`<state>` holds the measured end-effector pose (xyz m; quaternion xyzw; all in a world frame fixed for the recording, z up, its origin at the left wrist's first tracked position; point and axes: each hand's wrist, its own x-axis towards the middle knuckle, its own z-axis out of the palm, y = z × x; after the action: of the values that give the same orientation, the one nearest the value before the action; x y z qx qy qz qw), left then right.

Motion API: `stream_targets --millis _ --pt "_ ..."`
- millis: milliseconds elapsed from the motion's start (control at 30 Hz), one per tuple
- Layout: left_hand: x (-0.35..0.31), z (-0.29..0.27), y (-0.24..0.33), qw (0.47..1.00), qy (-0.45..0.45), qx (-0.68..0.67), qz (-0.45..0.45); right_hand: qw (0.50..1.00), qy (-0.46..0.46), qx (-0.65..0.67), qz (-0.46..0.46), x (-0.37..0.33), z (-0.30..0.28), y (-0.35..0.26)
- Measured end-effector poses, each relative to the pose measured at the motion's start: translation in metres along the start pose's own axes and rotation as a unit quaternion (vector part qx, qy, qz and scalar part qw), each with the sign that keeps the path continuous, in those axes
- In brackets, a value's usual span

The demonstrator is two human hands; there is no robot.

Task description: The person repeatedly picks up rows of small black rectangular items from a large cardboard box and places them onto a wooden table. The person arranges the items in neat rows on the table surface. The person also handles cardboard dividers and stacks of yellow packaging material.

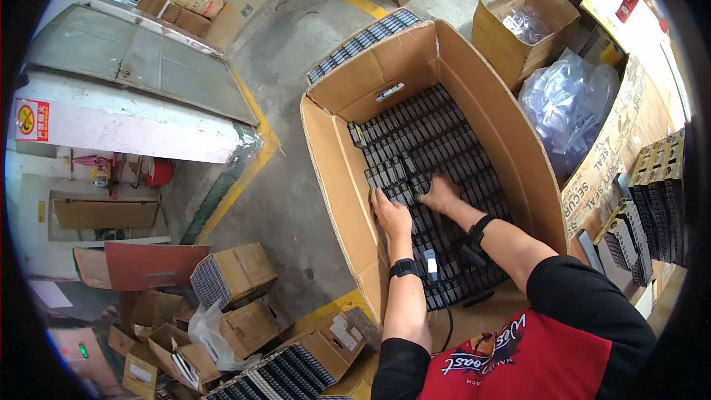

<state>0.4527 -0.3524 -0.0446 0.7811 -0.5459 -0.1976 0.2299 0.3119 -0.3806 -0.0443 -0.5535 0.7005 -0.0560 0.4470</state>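
A tall, open cardboard box (335, 178) stands in front of me, its floor covered by rows of small black-and-grey rectangular pieces (444, 130). Both my hands reach down inside it. My left hand (392, 215) is at the box's left side, its fingers bent over the end of a short row of these pieces (396, 191). At that row's other end, my right hand (442, 195) grips with curled fingers and thumb; the fingertips are partly hidden. A dark band circles each wrist. Below my hands, a small device with a pale face (431, 261) hangs on a black cable.
Another open carton (518, 33) and clear plastic bags (570, 100) sit right of the box. Stacked black pieces (659, 200) stand at the far right. Smaller cartons (248, 326) and more rows of pieces (285, 374) lie at lower left. A yellow-lined concrete floor (285, 200) runs between.
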Motion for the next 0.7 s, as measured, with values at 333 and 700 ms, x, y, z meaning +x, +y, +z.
stream_targets --millis 333,700 --pt "0.024 0.011 0.048 0.98 -0.019 0.124 -0.152 0.977 0.196 -0.014 -0.08 -0.037 -0.043 -0.036" --pt "0.065 0.003 0.037 0.975 -0.03 0.114 -0.19 0.992 0.121 0.021 0.011 0.048 0.002 -0.01"
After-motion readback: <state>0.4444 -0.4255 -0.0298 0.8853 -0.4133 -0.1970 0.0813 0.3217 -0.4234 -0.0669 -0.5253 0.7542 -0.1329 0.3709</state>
